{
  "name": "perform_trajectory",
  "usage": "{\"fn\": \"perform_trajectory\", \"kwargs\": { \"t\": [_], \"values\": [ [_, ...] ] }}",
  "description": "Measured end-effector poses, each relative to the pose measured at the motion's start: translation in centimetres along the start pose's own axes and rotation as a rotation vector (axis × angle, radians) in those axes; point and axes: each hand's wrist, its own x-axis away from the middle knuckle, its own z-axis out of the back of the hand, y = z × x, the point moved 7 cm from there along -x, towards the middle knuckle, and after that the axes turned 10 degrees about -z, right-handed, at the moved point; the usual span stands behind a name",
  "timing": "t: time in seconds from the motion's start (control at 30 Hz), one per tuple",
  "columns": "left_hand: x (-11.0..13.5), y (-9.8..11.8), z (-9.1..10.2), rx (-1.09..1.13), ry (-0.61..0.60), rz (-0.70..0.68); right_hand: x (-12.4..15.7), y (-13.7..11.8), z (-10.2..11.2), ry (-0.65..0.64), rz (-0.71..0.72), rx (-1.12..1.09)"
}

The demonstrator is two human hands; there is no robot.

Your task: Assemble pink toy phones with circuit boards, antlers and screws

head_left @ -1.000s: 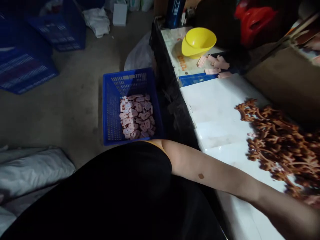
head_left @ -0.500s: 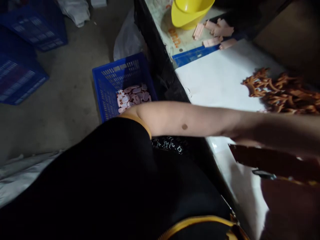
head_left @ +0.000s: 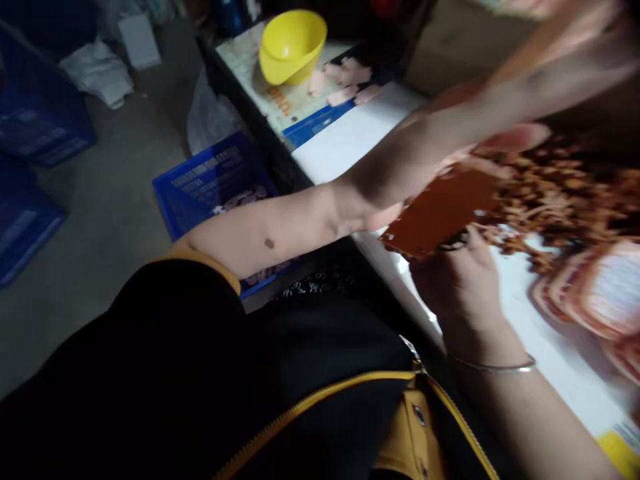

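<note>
A brown flat piece [head_left: 443, 210] is tilted above the white tabletop. My right hand [head_left: 460, 287], with a thin bracelet on the wrist, is closed at its lower edge. By those fingers shows a small dark ring-like thing [head_left: 455, 240] that I cannot make out. My bare left arm [head_left: 285, 227] reaches across to the right, over the piece's upper left side. Blurred fingers of my left hand [head_left: 520, 137] seem to lie at its upper edge; motion smears them. Right of the piece spreads a heap of brown curled scraps [head_left: 560, 193].
A yellow bowl [head_left: 295, 47] and several pale pink strips [head_left: 345, 77] stand at the table's far end. A blue crate [head_left: 200, 180] with pinkish pieces is on the floor. Rounded pink pieces [head_left: 600, 280] lie stacked at right. More blue crates [head_left: 40, 100] stand left.
The view has swung right, bringing my right hand and the stacked pieces into sight. My left arm now bends up to the right. The brown piece shows more plainly, between the hands.
</note>
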Motion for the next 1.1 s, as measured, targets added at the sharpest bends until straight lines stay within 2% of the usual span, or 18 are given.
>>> {"fn": "perform_trajectory", "kwargs": {
  "t": [0.07, 0.2, 0.3, 0.37, 0.53, 0.63, 0.7, 0.8, 0.9, 0.97, 1.1],
  "values": [
    [1.2, -0.1, -1.1, 0.006, -0.058, 0.021, 0.8, 0.7, 1.0, 0.036, -0.024, 0.007],
    [3.4, -1.2, -4.0, -0.006, -0.191, 0.064, 2.6, 1.0, 1.7, 0.039, -0.031, -0.008],
    [5.2, -2.3, -6.3, -0.045, -0.339, 0.128, 4.0, 0.9, 2.1, 0.112, -0.031, -0.061],
    [6.1, -2.7, -7.3, -0.08, -0.419, 0.157, 4.8, 0.5, 2.2, 0.155, -0.009, -0.069],
    [6.7, -2.9, -7.4, -0.169, -0.563, 0.11, 5.6, -1.0, 1.9, 0.139, 0.071, -0.009],
    [6.6, -3.2, -6.8, -0.257, -0.601, 0.092, 5.9, -2.0, 1.9, 0.109, 0.128, 0.126],
    [6.6, -3.1, -6.7, -0.282, -0.615, 0.056, 6.6, -3.2, 2.3, 0.153, 0.252, 0.329],
    [7.0, -2.7, -7.1, -0.258, -0.667, 0.016, 9.2, -5.8, 3.0, 0.374, 0.636, 0.808],
    [7.8, -3.4, -7.1, -0.263, -0.72, 0.11, 12.3, -7.3, 2.8, 0.589, 0.962, 1.242],
    [8.4, -4.5, -6.8, -0.291, -0.751, 0.212, 13.8, -8.0, 2.6, 0.639, 1.065, 1.361],
    [10.9, -6.9, -6.5, -0.356, -0.893, 0.416, 16.0, -9.7, 2.2, 0.635, 1.16, 1.26]
  ]
}}
